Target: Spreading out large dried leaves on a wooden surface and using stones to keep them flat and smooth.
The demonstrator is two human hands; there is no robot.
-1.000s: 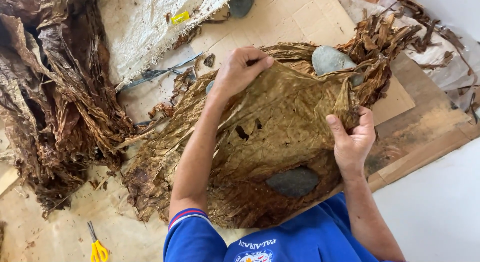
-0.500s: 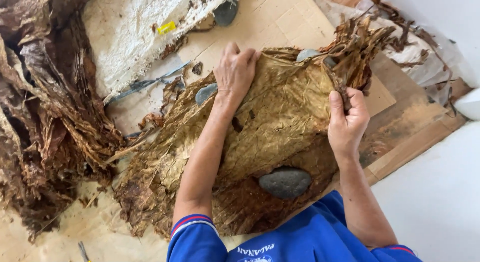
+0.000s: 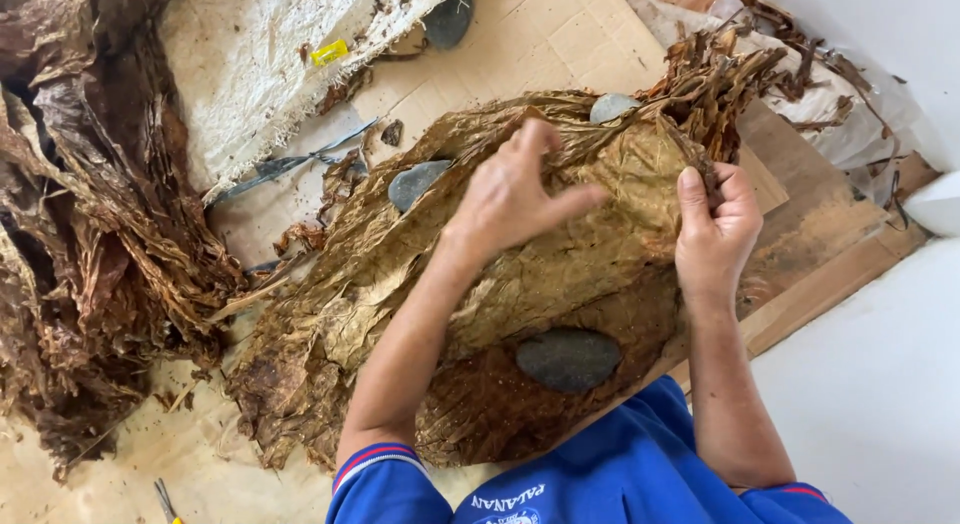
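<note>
Since half a second ago the left hand [image 3: 515, 199] has lifted off the leaf, fingers now spread and loosely curled, holding nothing I can make out. Nearest the person, a dark flat stone [image 3: 568, 359] weighs down a stack of dried brown leaves [image 3: 420, 314]. The right hand [image 3: 715, 229] is closed, pinching the top leaf [image 3: 610, 254] at its edge — thin, papery, likely brittle, best gripped gently near the rib. Farther off lie two grey stones [image 3: 418, 182] — then a heaped pile of darker leaves [image 3: 90, 234] and a white woven sack [image 3: 260, 74].
</note>
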